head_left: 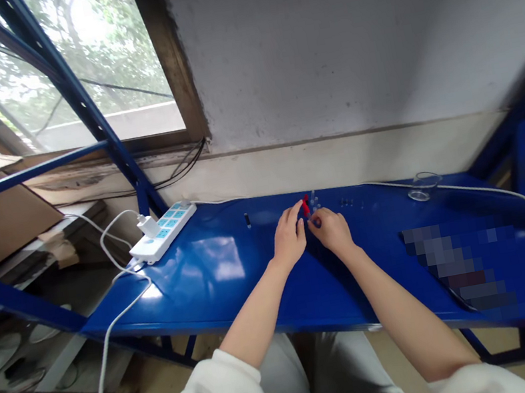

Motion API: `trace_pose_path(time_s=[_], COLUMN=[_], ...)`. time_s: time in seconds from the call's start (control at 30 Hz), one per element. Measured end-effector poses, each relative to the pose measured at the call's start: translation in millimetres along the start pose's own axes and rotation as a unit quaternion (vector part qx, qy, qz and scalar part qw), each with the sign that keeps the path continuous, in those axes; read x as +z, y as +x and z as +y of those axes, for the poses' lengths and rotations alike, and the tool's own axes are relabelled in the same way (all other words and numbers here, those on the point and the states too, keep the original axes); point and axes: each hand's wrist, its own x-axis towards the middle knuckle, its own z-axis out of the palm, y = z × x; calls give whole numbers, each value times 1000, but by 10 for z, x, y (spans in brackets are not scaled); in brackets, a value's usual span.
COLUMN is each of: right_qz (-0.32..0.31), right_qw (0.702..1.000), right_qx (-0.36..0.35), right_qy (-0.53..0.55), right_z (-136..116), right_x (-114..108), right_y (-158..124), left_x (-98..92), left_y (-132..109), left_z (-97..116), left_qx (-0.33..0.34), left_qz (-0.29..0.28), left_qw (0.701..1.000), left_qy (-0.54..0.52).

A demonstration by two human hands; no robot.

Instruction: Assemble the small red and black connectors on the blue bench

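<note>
A small red object (pixel 306 208) sits between my two hands over the blue table; its kind is too small to make out. My left hand (pixel 290 237) reaches in from the left with fingers stretched out, the fingertips at or very near the red object. My right hand (pixel 332 230) is closed, thumb and fingers curled together by the red object's lower end. Whatever it pinches is hidden. Just behind the right hand lie several small clear pieces (pixel 314 201). A short dark cylinder (pixel 247 220) stands left of my left hand.
On the blue table (pixel 200 302), a white power strip (pixel 164 233) with a plugged-in adapter lies at left, its cable hanging over the edge. Several tiny pieces (pixel 347 202) form a row right of my hands. Farther right are a clear cup (pixel 419 194) and a blurred-out flat dark object (pixel 452 264).
</note>
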Motion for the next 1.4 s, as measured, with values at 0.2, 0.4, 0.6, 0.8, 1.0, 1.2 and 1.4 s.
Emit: trace_pose_path(time_s=[0.2, 0.4, 0.6, 0.8, 1.0, 1.2, 1.4], right_qz=[39, 48, 57, 58, 25, -27, -36], right_qw=[998, 997, 994, 993, 991, 992, 989], right_qx=[-7, 3, 16, 7, -65, -104, -116], right_qy=[42, 61, 88, 101, 116, 70, 85], right_z=[12, 45, 64, 75, 61, 39, 0], right_x=[8, 26, 44, 61, 71, 63, 83], right_y=[4, 6, 10, 9, 17, 2, -14], left_x=[-3, 12, 54, 59, 24, -44, -315], left_y=[-5, -14, -33, -27, 20, 64, 282], left_z=[-6, -52, -113, -101, -105, -134, -55], left_qx=[7, 21, 16, 40, -24, -32, 14], left_qz=[-30, -55, -74, -49, 55, -14, -153], left_qw=[999, 997, 995, 997, 998, 999, 980], left_qy=[21, 46, 64, 40, -9, 18, 128])
